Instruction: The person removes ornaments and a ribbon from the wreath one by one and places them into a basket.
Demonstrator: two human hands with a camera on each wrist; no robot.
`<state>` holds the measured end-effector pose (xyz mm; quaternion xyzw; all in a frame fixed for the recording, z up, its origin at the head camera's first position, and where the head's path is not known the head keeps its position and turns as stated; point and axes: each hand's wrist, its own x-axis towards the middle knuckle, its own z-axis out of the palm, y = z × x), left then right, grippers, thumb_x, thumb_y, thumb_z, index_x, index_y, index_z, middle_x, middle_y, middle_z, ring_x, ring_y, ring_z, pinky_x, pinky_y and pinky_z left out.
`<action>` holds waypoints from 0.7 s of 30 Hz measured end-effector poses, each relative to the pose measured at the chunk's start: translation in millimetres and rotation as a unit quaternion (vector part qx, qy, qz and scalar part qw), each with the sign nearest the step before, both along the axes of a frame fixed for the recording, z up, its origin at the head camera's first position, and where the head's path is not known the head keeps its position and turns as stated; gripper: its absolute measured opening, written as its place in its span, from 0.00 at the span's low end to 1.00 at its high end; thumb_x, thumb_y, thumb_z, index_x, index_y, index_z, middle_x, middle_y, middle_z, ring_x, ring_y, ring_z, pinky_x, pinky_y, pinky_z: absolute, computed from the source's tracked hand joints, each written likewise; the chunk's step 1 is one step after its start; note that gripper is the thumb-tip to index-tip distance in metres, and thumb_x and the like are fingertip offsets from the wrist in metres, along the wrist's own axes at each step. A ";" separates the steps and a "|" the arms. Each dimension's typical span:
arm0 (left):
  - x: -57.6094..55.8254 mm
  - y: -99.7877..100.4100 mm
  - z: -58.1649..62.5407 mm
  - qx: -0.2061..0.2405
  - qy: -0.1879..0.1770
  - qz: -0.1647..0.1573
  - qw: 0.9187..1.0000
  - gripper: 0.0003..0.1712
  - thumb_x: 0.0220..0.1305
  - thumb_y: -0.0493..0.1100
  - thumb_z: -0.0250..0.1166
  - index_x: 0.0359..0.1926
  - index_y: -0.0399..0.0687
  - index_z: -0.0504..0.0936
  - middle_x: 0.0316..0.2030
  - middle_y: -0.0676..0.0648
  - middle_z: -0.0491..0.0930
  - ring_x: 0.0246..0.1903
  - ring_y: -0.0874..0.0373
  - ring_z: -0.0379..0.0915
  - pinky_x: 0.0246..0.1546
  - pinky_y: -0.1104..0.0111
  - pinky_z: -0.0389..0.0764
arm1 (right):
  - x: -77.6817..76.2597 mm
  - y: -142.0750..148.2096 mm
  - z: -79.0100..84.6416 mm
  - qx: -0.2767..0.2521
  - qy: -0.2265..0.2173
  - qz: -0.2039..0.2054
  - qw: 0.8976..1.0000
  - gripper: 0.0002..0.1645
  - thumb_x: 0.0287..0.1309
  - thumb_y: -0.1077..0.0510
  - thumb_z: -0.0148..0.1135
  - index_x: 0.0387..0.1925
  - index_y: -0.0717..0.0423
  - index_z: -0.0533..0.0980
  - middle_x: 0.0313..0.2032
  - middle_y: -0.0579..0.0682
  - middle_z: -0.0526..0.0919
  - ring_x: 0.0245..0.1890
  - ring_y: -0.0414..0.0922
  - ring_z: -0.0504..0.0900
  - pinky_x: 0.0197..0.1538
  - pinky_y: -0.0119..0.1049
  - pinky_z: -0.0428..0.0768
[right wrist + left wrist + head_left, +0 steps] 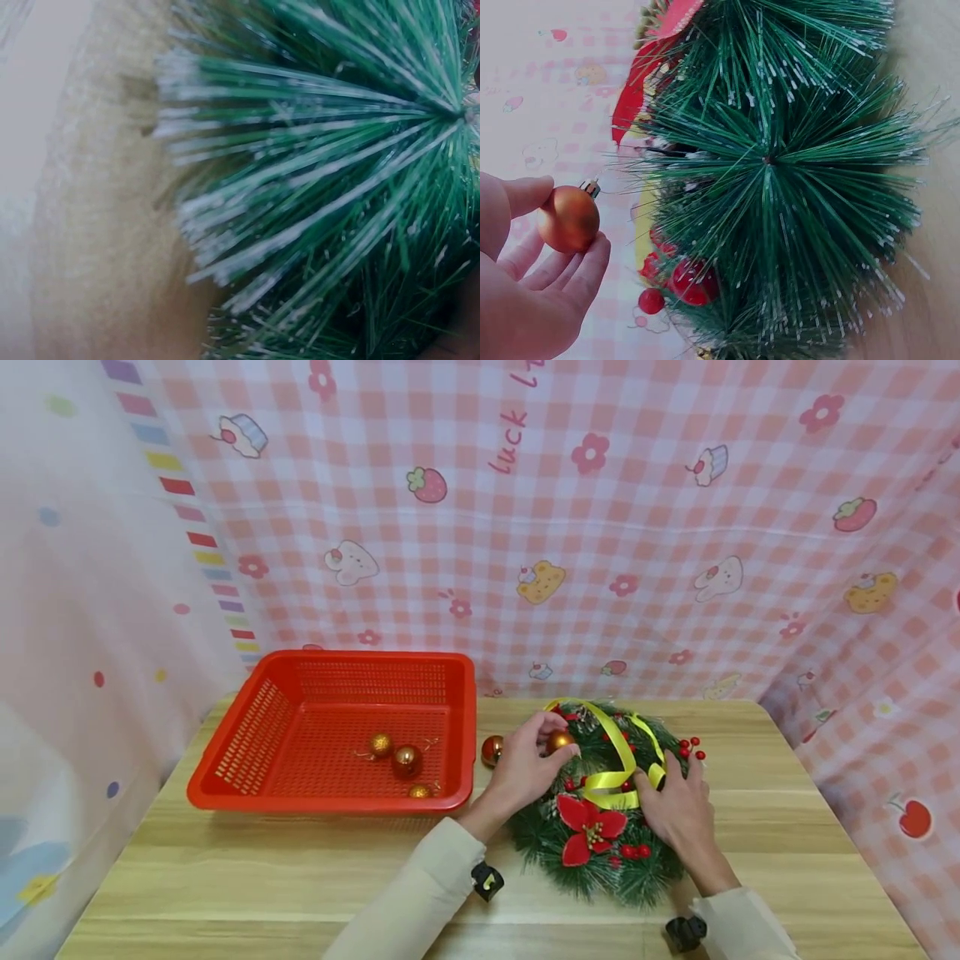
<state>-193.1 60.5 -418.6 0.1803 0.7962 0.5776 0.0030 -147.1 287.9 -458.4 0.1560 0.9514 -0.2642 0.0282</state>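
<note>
My left hand [527, 768] pinches a shiny orange-gold Christmas bauble [560, 742] over the left part of a green wreath [551, 839]. In the left wrist view the bauble [568, 219] sits between thumb and fingertips, its metal cap and a thin hanging thread pointing toward the pine needles. On the wreath's right side my right hand [681, 810] grips the greenery, thumb toward the middle; its fingertips are partly hidden. A yellow ribbon [618, 747] loops across the wreath. A red poinsettia [591, 831] and red berries [636, 852] decorate its front. Frosted needles [315, 120] fill the right wrist view.
A red plastic basket [337, 803] stands on the wooden table [300, 885] to the left, with several gold baubles [407, 761] inside. Another bauble [492, 750] lies between basket and wreath, partly behind my left hand. A checked curtain [480, 543] hangs behind the table.
</note>
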 end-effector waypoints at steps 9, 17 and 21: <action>4.9 -11.8 10.2 -0.003 0.002 0.005 1.000 0.19 0.63 0.43 0.70 0.53 0.45 0.77 0.46 0.50 0.80 0.47 0.57 0.76 0.49 0.68 0.81 | -1.3 -0.4 0.3 -0.002 -0.003 0.004 1.000 0.50 0.70 0.33 0.38 0.76 0.66 0.45 0.73 0.76 0.33 0.67 0.78 0.47 0.60 0.74 0.58; 5.1 -23.0 15.1 0.006 0.005 0.018 1.000 0.18 0.63 0.43 0.70 0.53 0.50 0.77 0.46 0.50 0.80 0.48 0.57 0.77 0.50 0.66 0.81 | 0.4 0.8 -0.6 0.000 0.001 0.004 1.000 0.50 0.71 0.33 0.38 0.76 0.66 0.45 0.73 0.75 0.33 0.67 0.78 0.47 0.59 0.75 0.59; 5.1 -31.6 18.6 0.027 -0.003 0.015 1.000 0.18 0.63 0.41 0.69 0.53 0.48 0.76 0.46 0.48 0.80 0.48 0.56 0.77 0.51 0.64 0.80 | 0.5 0.1 -0.9 -0.001 0.005 0.005 1.000 0.50 0.70 0.33 0.38 0.76 0.66 0.44 0.73 0.76 0.34 0.67 0.78 0.47 0.59 0.75 0.59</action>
